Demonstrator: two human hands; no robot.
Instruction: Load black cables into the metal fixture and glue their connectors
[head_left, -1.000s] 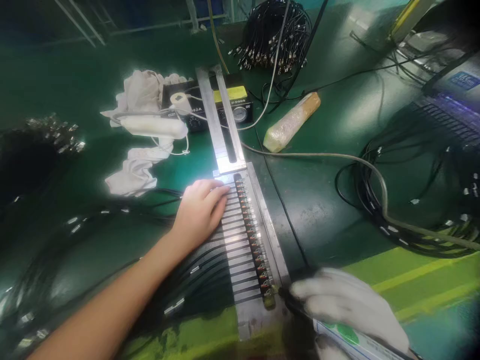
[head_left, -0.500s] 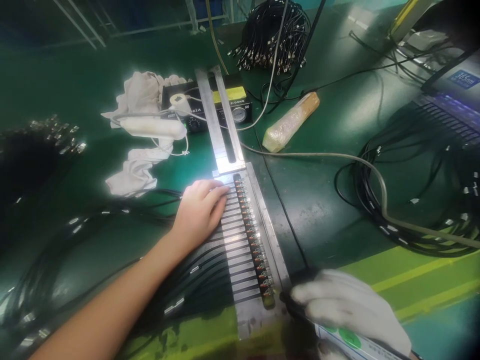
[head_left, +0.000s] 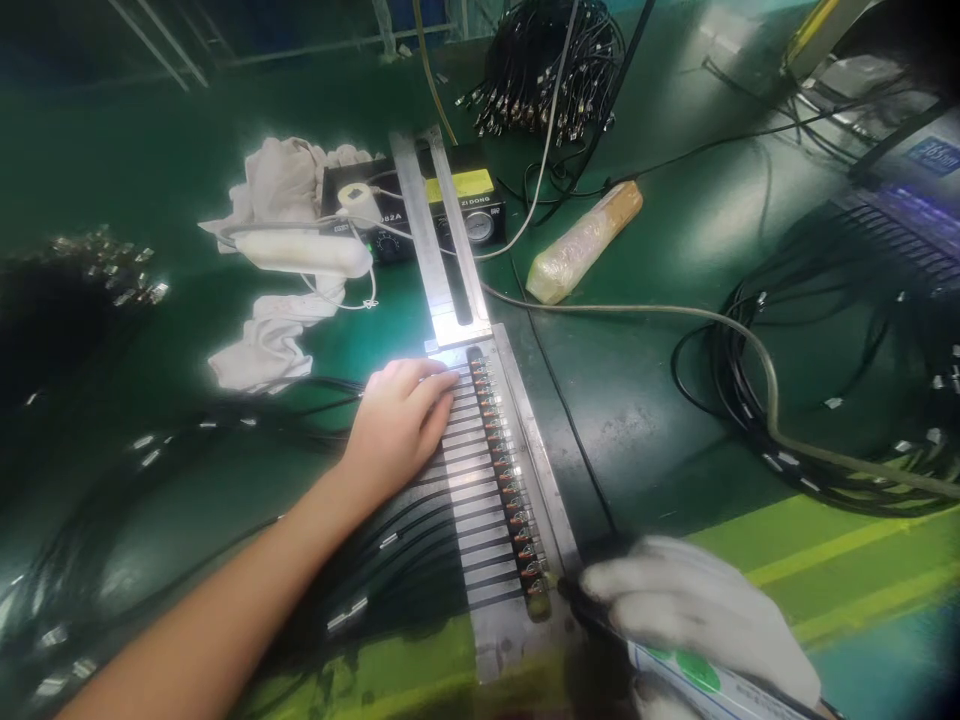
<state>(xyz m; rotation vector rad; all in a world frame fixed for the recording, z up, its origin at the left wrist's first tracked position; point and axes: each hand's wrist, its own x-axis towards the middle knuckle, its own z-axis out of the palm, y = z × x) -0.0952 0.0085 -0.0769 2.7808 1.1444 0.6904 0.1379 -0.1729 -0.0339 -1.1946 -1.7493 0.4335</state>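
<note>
Metal rack, laid lengthwise near-to-far: far part touched by left hand (grip cannot be told); tube, grasped in gloved right hand, held beside near right end.

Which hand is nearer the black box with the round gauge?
Left. The bare left hand is this side of the black box; the white-gloved right hand is farther back, rightward.
</note>
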